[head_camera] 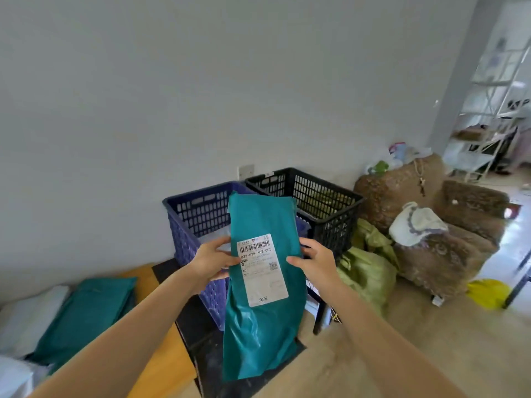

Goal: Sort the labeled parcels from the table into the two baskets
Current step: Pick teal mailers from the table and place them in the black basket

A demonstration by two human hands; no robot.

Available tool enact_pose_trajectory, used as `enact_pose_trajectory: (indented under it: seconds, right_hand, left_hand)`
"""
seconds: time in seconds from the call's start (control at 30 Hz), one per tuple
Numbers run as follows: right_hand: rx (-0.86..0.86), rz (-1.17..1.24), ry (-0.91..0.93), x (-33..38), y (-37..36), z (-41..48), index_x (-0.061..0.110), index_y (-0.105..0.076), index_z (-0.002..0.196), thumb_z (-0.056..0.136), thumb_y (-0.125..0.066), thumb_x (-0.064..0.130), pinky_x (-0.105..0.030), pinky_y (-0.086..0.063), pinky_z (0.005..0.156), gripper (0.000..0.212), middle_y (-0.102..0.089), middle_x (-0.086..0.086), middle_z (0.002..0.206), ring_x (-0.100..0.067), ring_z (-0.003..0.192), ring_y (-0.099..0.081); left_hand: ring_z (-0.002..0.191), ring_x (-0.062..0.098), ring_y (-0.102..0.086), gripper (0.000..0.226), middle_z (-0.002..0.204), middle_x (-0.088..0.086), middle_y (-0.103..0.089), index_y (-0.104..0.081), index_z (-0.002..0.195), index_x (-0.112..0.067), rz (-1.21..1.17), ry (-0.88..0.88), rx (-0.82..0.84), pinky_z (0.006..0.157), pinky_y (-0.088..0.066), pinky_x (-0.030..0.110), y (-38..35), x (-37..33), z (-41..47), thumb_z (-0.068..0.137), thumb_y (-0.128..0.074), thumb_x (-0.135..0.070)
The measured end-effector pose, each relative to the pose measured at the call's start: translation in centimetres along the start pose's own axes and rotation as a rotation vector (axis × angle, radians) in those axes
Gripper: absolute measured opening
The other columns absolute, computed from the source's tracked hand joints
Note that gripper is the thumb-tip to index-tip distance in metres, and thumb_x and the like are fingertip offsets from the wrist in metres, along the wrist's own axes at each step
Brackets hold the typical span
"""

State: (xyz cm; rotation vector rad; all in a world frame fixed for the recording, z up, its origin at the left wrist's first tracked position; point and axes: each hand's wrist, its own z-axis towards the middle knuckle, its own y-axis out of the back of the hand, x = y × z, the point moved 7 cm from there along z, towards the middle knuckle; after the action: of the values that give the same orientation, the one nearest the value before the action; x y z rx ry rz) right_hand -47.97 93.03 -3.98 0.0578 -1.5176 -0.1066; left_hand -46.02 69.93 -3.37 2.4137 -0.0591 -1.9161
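Teal parcel (264, 337), label (263, 272) w/ barcode "032-038-A07-005", pinched at edges by left hand (211, 262) & right hand (314, 261).

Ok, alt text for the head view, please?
The left hand and right hand hold a teal parcel upright, white label facing the camera, in front of a blue basket and a black basket. More parcels lie on the table, left.

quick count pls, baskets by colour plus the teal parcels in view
blue basket: 1
black basket: 1
teal parcels: 2, the held one and one lying on the table; it may hide more beneath
total: 4
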Motion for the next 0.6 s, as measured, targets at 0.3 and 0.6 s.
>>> enact_pose_trajectory:
  seconds: [0.3,0.6]
  right_hand:
    - [-0.109,-0.021,-0.043,-3.9,11.7,5.3,0.013,-0.06,0.119,0.08,-0.072,-0.003,-0.021,-0.052,0.077,0.043,-0.066,0.0,0.111,-0.013,0.1,-0.063]
    - [-0.153,-0.108,-0.083,-5.3,19.4,18.2,0.013,-0.058,0.124,0.082,-0.072,0.002,-0.011,-0.046,0.06,0.046,-0.062,0.01,0.101,0.001,0.085,-0.057]
  left_hand:
    - [0.081,0.016,-0.07,0.047,0.097,0.01,-0.072,-0.054,0.128,-0.015,0.056,0.03,0.084,0.058,-0.057,0.024,-12.1,-0.8,7.7,0.087,-0.063,0.006]
    - [0.076,0.015,-0.072,0.047,0.091,0.006,-0.074,-0.053,0.128,-0.016,-0.003,0.021,0.141,0.057,-0.057,0.026,-20.2,-3.5,20.6,0.087,-0.063,0.005]
